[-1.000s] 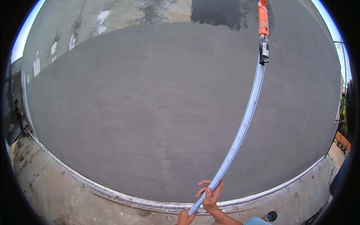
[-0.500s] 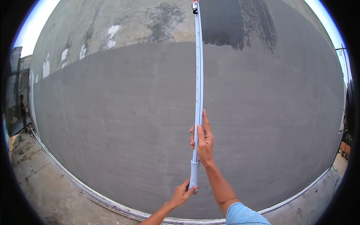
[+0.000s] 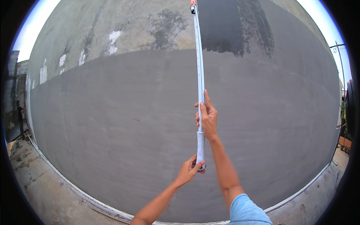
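Observation:
A long, pale extension pole [image 3: 199, 60] with a blue stripe stands nearly upright before me. Its light-coloured grip [image 3: 200, 145] is at the bottom, and an orange-and-black fitting [image 3: 193, 7] shows at the picture's top edge. What lies beyond that fitting is out of view. My left hand [image 3: 189, 170] is closed around the lower end of the grip. Higher up, just above the grip, my right hand [image 3: 209, 117] holds the shaft, with its index finger stretched along it. Behind the pole rises a broad wall [image 3: 112, 123], smooth grey below and rougher above.
Darker grey coating [image 3: 221, 28] covers the upper wall right of the pole. White patches [image 3: 114, 39] mark the upper left. A pale ledge [image 3: 90, 202] follows the wall's base above the concrete floor [image 3: 45, 187]. A person [image 3: 20, 116] stands at the far left.
Both hands have moved upward in the picture with the pole, and its lower end has shifted slightly right. The wall appears a little lower near the top.

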`<state>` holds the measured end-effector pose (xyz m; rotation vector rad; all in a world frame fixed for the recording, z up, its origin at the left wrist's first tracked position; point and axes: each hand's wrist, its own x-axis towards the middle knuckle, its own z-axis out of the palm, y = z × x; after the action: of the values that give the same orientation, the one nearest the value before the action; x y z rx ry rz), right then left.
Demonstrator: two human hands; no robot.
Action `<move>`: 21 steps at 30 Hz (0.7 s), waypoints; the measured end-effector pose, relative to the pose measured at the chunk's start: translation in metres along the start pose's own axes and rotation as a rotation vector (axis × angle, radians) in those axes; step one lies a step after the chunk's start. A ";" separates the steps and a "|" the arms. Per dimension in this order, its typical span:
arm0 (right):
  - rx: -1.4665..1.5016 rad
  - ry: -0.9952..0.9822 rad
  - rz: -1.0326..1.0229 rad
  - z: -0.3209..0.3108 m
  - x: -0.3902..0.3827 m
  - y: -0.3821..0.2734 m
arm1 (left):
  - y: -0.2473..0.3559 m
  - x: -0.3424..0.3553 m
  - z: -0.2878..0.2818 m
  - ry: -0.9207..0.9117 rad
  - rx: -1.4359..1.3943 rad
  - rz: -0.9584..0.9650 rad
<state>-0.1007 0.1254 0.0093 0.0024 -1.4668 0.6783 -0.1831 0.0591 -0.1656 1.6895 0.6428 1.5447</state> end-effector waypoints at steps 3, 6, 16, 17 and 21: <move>-0.028 0.019 -0.030 0.004 0.032 -0.005 | 0.024 0.025 -0.007 -0.040 -0.003 0.033; -0.074 0.043 -0.037 0.006 0.060 -0.013 | 0.044 0.046 -0.009 -0.052 -0.002 0.043; -0.134 0.058 -0.002 0.009 0.083 -0.022 | 0.062 0.065 -0.010 -0.087 -0.006 0.041; -0.142 0.063 0.001 0.007 0.084 -0.021 | 0.062 0.066 -0.010 -0.088 -0.007 0.040; -0.121 0.062 0.004 0.007 0.088 -0.018 | 0.063 0.068 -0.012 -0.082 -0.006 0.044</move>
<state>-0.1036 0.1448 0.0971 -0.1143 -1.4462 0.5877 -0.1925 0.0769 -0.0745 1.7635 0.5614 1.4982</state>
